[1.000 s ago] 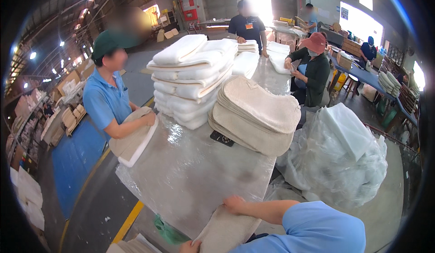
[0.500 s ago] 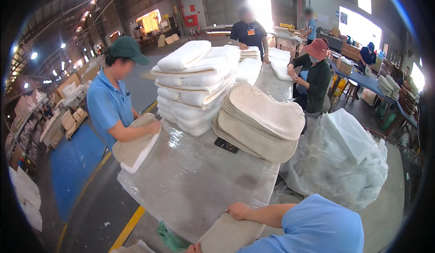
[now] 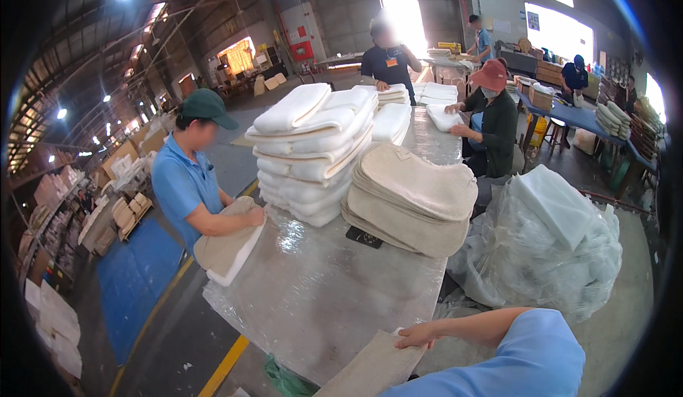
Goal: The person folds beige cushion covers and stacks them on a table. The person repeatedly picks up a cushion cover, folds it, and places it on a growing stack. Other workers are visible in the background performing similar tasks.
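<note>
Cloth (image 3: 373,370), a beige piece, lies at the near end of the surface (image 3: 320,304), part of it past the lower rim of the view. Right hand (image 3: 420,334) has it at the far right end, fingers closed in a pinch on the edge. Left hand out of view; cannot tell how its fingers stand. Handling, as judged: light, limp, a bit coarse, good grip for bare skin, nothing to break; likely to sag or crease if lifted by one corner. Best hold seems to be opposite edges, kept gently taut. Clear sheeting (image 3: 290,237) over the surface looks slick, so the piece probably slides easily. Green plastic (image 3: 284,378) just to its left. Farther up, flat dark object (image 3: 363,237) at the foot of a stack of beige panels (image 3: 420,183); big plastic-wrapped bundle (image 3: 544,255) to the right. Left of the panels, tall stack of white padding (image 3: 313,144). Co-worker in green cap (image 3: 186,183) leans over a beige panel on a white pad (image 3: 238,262). Beyond, co-worker in red cap (image 3: 496,126), hands at a white piece (image 3: 442,117).
</note>
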A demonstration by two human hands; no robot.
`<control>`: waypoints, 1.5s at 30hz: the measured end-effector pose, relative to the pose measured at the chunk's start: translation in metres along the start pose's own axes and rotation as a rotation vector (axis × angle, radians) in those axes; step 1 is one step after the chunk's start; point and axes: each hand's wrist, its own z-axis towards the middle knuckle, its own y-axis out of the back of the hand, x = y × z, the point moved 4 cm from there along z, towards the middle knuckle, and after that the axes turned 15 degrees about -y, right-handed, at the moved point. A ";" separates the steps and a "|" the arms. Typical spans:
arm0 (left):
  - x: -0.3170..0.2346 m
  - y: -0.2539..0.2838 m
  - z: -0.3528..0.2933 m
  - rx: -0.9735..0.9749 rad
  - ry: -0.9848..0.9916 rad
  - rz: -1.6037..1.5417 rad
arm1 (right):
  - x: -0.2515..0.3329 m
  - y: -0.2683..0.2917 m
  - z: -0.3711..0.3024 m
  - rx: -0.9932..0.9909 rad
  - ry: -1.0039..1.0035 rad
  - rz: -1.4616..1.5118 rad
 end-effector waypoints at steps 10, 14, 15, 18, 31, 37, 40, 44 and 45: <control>-0.033 -0.019 0.024 0.124 -0.052 -0.025 | -0.003 0.005 0.069 -0.047 0.103 -0.211; -0.036 -0.011 0.025 0.174 -0.043 -0.108 | 0.007 -0.001 0.068 0.053 0.069 -0.079; -0.040 -0.010 0.025 0.193 -0.047 -0.148 | 0.008 -0.001 0.064 0.091 0.056 -0.034; -0.061 -0.019 0.026 0.293 -0.061 -0.341 | -0.006 0.008 0.050 0.029 0.055 0.159; -0.065 0.004 -0.028 0.563 0.181 -0.882 | -0.017 0.050 -0.079 -0.391 0.296 0.958; -0.071 -0.004 -0.022 0.398 0.259 -0.976 | -0.072 0.044 -0.035 -0.585 0.215 1.071; -0.060 0.007 -0.028 0.259 0.318 -0.992 | -0.073 0.021 -0.024 -0.646 0.132 1.029; -0.057 0.001 -0.029 0.149 0.365 -0.997 | -0.082 0.025 -0.020 -0.680 0.185 1.008; -0.056 -0.001 -0.031 0.127 0.375 -0.995 | -0.080 0.028 -0.020 -0.673 0.195 1.002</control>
